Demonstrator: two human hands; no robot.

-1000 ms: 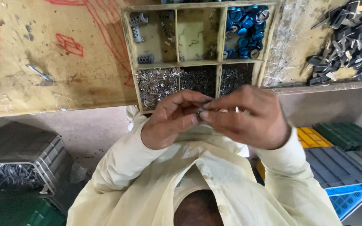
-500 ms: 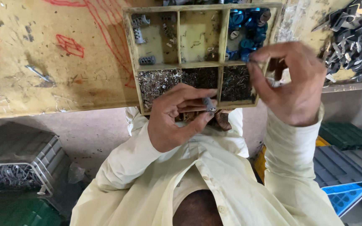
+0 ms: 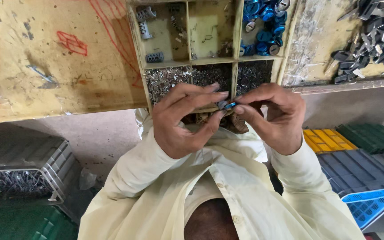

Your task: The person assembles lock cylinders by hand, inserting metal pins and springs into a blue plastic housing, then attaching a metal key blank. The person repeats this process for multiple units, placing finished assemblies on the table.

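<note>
- Wooden workbench (image 3: pixel 45 66), pale and scuffed with red scribbles, fills the upper part of my view.
- On it sits a wooden tray (image 3: pixel 235 44) split into compartments: blue caps (image 3: pixel 263 22) in the far right one, small grey metal bits (image 3: pixel 174 78) heaped in the near row, a few loose clips in the far left one.
- Off to the right on the bench lies a heap of dark metal parts (image 3: pixel 370 40).
- Below the bench edge, a grey crate (image 3: pixel 18 173) of metal pieces stands at my left, and stacked plastic crates (image 3: pixel 361 164) in yellow, green, grey and blue stand at my right.
- My cream sleeves run up to both hands, which meet just in front of the tray's near edge.
- My left hand (image 3: pixel 183 122) pinches a small metal piece (image 3: pixel 222 105) between thumb and fingertips.
- My right hand (image 3: pixel 274 118) pinches a small blue cap (image 3: pixel 231 106), pressed right up against the metal piece, fingertips of both hands touching around the pair.
</note>
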